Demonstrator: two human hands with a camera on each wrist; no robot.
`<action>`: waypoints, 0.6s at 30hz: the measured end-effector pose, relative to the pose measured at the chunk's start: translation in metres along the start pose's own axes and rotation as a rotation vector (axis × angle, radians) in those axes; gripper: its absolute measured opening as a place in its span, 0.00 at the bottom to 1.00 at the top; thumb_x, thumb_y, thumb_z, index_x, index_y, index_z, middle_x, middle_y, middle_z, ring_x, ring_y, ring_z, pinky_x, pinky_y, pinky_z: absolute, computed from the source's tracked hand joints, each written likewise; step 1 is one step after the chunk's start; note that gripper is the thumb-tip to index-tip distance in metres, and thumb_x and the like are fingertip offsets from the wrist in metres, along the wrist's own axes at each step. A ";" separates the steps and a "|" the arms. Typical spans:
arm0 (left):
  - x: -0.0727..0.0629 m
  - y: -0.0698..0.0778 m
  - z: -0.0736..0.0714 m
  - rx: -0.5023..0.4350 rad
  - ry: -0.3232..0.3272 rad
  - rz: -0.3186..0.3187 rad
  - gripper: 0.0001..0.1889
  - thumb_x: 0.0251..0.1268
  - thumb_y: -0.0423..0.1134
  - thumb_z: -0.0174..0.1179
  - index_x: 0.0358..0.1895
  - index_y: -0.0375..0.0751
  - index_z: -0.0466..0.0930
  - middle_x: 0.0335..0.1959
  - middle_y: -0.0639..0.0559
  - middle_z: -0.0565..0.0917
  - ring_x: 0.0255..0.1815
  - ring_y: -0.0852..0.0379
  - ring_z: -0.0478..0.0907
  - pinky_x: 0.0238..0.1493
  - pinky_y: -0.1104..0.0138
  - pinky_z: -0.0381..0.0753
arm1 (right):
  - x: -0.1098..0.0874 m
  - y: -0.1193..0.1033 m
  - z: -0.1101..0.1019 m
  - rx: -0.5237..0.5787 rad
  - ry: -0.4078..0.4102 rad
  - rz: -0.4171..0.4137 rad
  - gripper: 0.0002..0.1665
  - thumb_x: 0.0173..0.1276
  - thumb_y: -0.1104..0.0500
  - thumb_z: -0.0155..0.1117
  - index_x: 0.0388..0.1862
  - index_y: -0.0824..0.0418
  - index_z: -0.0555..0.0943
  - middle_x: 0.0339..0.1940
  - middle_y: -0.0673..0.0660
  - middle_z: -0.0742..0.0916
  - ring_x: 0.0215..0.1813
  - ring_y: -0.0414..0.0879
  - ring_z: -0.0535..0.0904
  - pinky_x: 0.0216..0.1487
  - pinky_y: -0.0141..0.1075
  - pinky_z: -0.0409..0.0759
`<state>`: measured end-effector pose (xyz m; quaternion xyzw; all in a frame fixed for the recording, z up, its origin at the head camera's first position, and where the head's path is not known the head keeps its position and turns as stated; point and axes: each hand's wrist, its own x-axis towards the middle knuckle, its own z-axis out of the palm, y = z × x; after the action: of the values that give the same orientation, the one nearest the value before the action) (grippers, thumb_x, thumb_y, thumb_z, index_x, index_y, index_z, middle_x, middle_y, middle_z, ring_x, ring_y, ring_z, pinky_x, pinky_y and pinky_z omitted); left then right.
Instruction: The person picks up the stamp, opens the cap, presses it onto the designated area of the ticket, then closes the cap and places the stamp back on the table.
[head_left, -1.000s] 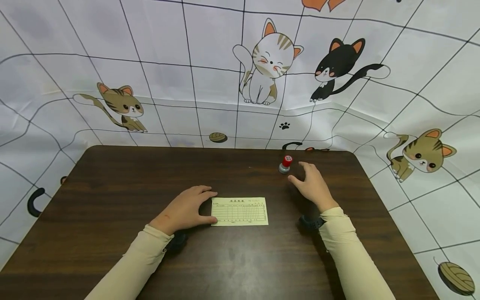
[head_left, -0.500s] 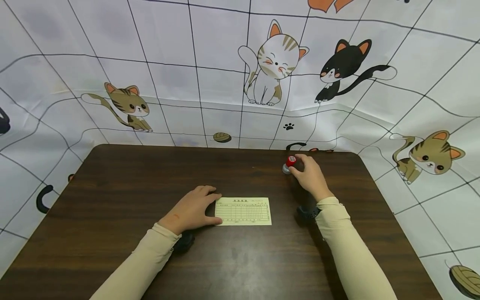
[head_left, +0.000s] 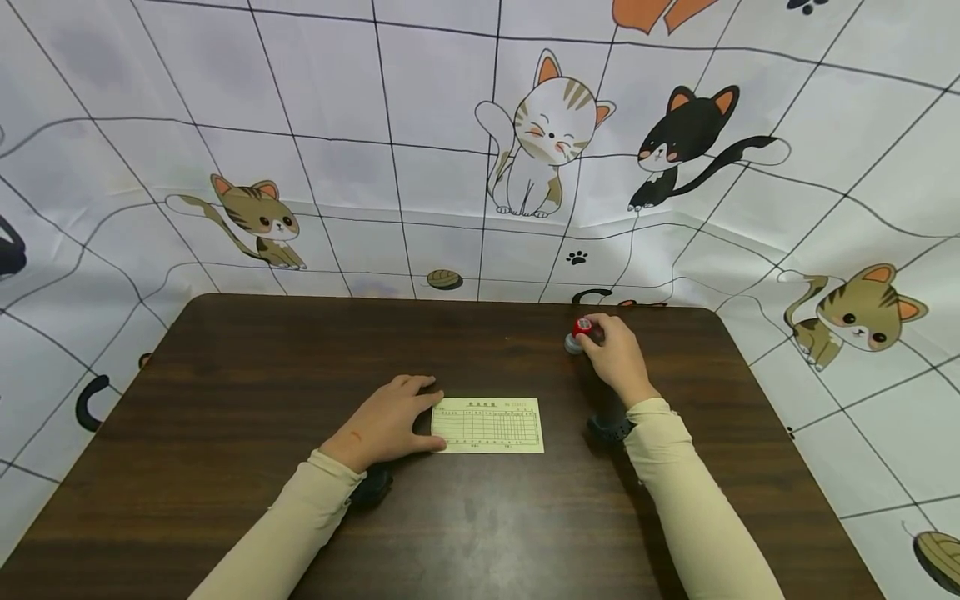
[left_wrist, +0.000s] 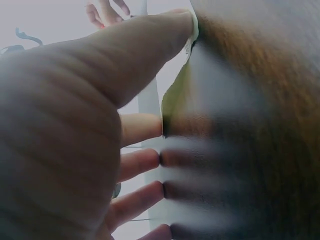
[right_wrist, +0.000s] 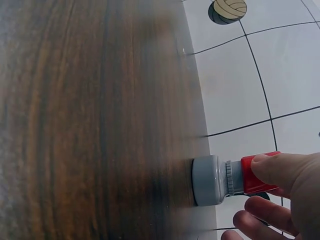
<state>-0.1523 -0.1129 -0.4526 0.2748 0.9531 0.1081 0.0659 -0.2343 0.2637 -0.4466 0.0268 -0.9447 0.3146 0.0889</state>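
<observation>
A yellow printed receipt slip (head_left: 491,426) lies flat on the dark wooden table. At its left edge my left hand (head_left: 382,423) rests, thumb and index finger touching the paper and the fingers spread. In the left wrist view the thumb of the left hand (left_wrist: 135,55) presses a slightly lifted edge of the slip (left_wrist: 176,90). Near the table's far edge stands a hand stamp (head_left: 573,343) with a red handle and grey round base. My right hand (head_left: 618,360) pinches its red top between thumb and fingers. The right wrist view has the stamp's base (right_wrist: 206,180) upright against the tabletop.
The brown table (head_left: 337,333) ends at a white grid-patterned cloth (head_left: 337,167) printed with cartoon cats, close behind the stamp. Dark wrist devices are worn on both wrists, such as the right one (head_left: 611,428).
The right hand has moved left to the stamp and now pinches its red handle. The left hand stays at the slip's left edge. The head view has shifted slightly.
</observation>
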 end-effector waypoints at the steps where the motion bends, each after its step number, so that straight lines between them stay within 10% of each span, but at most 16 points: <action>1: 0.000 0.000 0.000 0.000 -0.001 0.002 0.43 0.62 0.67 0.68 0.75 0.44 0.74 0.78 0.41 0.67 0.76 0.38 0.64 0.72 0.43 0.69 | -0.001 0.000 0.000 -0.001 0.004 -0.001 0.25 0.75 0.56 0.67 0.65 0.68 0.79 0.52 0.66 0.82 0.49 0.59 0.78 0.54 0.53 0.79; 18: 0.005 0.000 -0.003 -0.017 0.038 -0.004 0.41 0.64 0.63 0.69 0.75 0.45 0.72 0.75 0.41 0.70 0.74 0.38 0.68 0.71 0.42 0.70 | -0.031 -0.004 -0.001 0.008 0.006 -0.002 0.23 0.74 0.55 0.68 0.62 0.67 0.79 0.53 0.66 0.83 0.50 0.60 0.82 0.55 0.55 0.82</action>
<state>-0.1565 -0.1107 -0.4502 0.2704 0.9537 0.1215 0.0503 -0.2036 0.2611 -0.4496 0.0271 -0.9431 0.3184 0.0918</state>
